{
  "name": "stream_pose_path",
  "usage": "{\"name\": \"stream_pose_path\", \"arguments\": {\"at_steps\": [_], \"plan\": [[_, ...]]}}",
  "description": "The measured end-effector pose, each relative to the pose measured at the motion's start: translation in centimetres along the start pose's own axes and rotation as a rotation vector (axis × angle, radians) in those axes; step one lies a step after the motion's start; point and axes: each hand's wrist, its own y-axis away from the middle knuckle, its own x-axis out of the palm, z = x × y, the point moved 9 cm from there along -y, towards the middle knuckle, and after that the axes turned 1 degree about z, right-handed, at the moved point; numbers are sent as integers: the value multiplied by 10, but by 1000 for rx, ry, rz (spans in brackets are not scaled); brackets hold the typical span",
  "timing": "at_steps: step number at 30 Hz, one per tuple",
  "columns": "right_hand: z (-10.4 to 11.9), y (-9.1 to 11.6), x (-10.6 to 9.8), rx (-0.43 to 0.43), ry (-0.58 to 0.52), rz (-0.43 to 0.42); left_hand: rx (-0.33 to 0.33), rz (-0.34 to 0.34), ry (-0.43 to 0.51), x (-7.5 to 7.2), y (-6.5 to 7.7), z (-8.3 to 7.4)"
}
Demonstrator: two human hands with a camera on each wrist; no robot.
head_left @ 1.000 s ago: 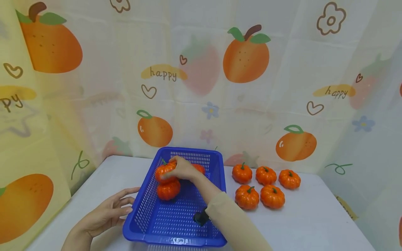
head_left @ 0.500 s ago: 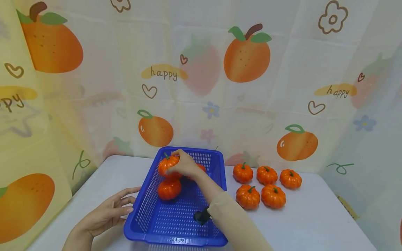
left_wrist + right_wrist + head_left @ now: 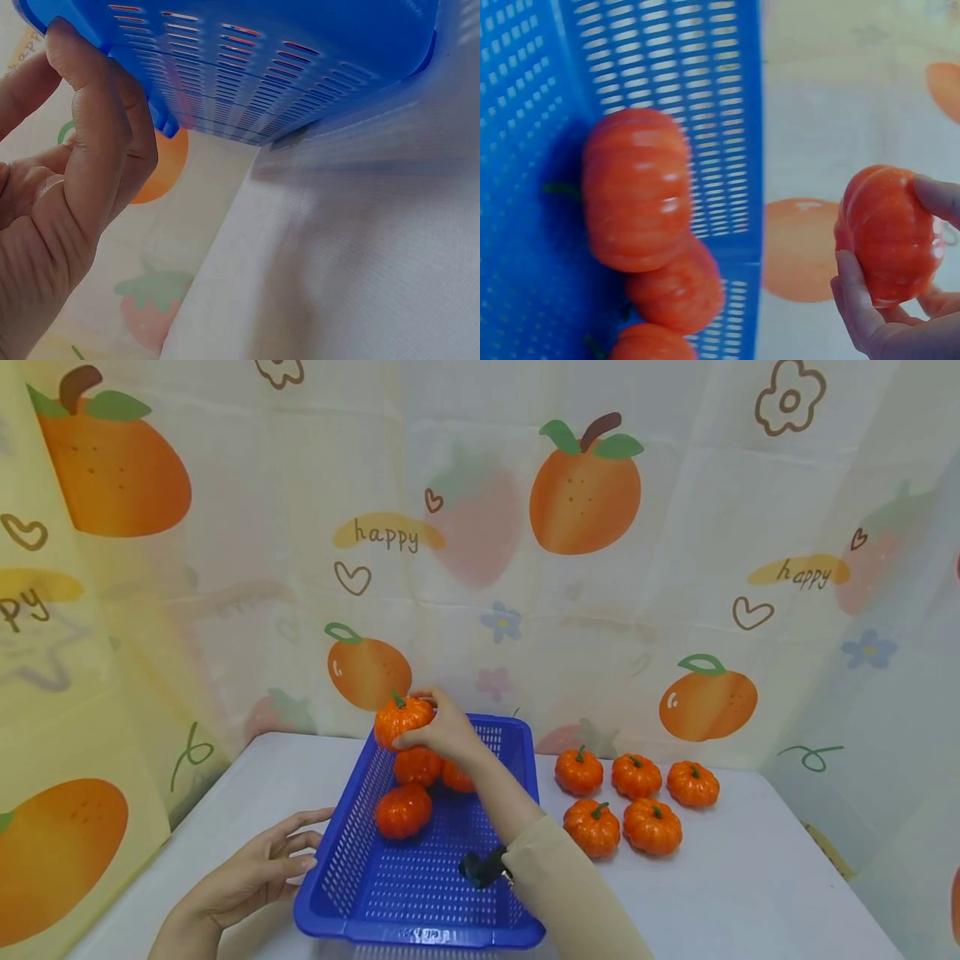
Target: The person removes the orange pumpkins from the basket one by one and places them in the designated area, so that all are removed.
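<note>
My right hand (image 3: 450, 735) grips a small orange pumpkin (image 3: 401, 723) with a green stem, above the far left part of a blue plastic basket (image 3: 420, 935). In the right wrist view, thumb and fingers close around this pumpkin (image 3: 889, 232) from the sides. Three more pumpkins show inside the basket: one at the left wall (image 3: 403, 812), one behind it (image 3: 415, 768), and one partly hidden by my right hand (image 3: 457, 778). My left hand (image 3: 255, 872) stays at the basket's left side, fingers loosely bent, a fingertip touching near the rim in the left wrist view.
Several pumpkins (image 3: 592, 828) stand in two rows on the white table (image 3: 750, 877), right of the basket. Behind the table hangs a fruit-printed cloth (image 3: 480, 610). A black device (image 3: 482, 867) sits at my right wrist, over the basket.
My right hand has lifted the pumpkin up from the ones in the basket, toward the far rim. The pumpkins beneath are now more exposed. My left hand has stayed in place.
</note>
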Motion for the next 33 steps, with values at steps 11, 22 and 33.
{"name": "stream_pose_path", "arguments": {"at_steps": [11, 22, 33], "plan": [[39, 23, -26, -120, -79, 2, -13, -8, 3, -1, 0, 1], [68, 59, -69, -255, -132, -55, 27, 32, 20, 2, -1, -2], [70, 102, -116, -288, -153, -112, 6, 22, 16, 0, 0, 1]]}}
